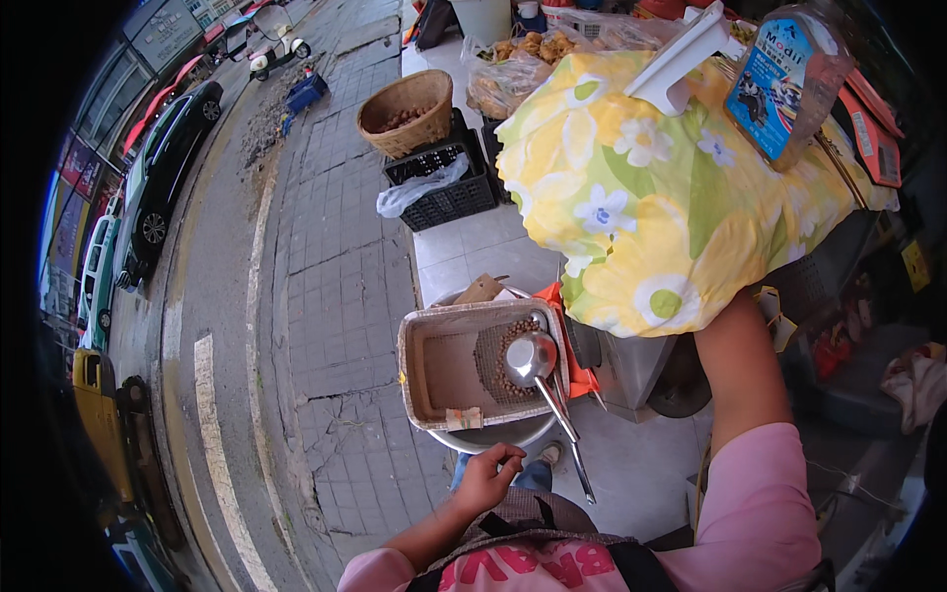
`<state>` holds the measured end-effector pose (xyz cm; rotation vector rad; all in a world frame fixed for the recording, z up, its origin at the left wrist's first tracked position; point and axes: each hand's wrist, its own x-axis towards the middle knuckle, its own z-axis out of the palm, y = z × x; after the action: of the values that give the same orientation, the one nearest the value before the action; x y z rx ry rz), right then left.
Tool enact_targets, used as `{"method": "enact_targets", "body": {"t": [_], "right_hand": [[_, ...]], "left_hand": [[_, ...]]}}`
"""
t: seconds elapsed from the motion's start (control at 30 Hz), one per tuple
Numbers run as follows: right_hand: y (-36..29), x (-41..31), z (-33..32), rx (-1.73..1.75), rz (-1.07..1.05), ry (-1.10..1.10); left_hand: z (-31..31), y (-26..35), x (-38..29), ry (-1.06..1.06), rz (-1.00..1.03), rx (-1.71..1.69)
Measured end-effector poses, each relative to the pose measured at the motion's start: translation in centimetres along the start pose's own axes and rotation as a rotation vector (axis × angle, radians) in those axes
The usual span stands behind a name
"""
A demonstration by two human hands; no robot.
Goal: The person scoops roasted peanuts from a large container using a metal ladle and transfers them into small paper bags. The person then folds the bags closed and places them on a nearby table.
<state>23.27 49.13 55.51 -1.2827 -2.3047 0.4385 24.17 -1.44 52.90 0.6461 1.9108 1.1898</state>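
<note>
My left hand (491, 475) is half curled in front of my waist, holding nothing that shows, just below a rectangular basket (444, 314). In the basket lie small brown nuts or balls (510, 385) and a metal ladle (530, 360), its handle reaching out over the near rim. My right forearm runs up under a yellow floral cloth (636, 222), which hides my right hand. On the cloth rest a white plastic piece (684, 59) and a plastic bottle (784, 89) with a blue label.
Beyond the basket stand black plastic crates (451, 200) and a woven basket (407, 111) of brown nuts or fruit. Plastic bags (510, 74) of food lie further back. A metal box (632, 370) is under the cloth's edge. Paving and a road with parked cars (159, 200) are at the left.
</note>
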Motion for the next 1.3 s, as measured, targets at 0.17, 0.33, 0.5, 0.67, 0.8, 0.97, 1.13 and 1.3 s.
{"method": "enact_targets", "body": {"t": [0.17, 0.33, 0.5, 0.67, 0.8, 0.97, 1.13, 1.3], "right_hand": [[0.9, 0.5, -1.1, -0.011, 0.006, -0.002], [0.6, -0.3, 0.0, -0.025, 0.007, -0.003], [0.0, -0.5, 1.0, -0.032, -0.005, 0.01], [-0.7, -1.4, 2.5, -0.006, -0.016, 0.046], [-1.1, -1.8, 2.7, 0.097, 0.025, 0.064], [-1.8, -2.4, 2.0, 0.391, 0.057, 0.146], [-2.1, -5.0, -2.6, 1.048, -0.059, 0.369], [0.7, -12.8, -12.2, 0.538, -0.291, 0.312]], "left_hand": [[-0.8, -0.4, -0.4, 0.005, 0.007, -0.017], [-0.9, -1.0, -0.7, -0.022, -0.12, -0.11], [-1.0, -2.5, -1.1, 0.009, -0.103, -0.123], [-1.1, -4.1, -1.1, 0.028, -0.111, -0.2], [-1.1, -4.1, -0.8, 0.044, -0.138, -0.176], [-1.5, -2.9, -0.4, 0.031, -0.091, -0.111], [-1.0, -0.2, 0.7, -0.026, -0.004, -0.15], [0.2, 4.7, 1.9, -0.093, 0.138, -0.087]]}}
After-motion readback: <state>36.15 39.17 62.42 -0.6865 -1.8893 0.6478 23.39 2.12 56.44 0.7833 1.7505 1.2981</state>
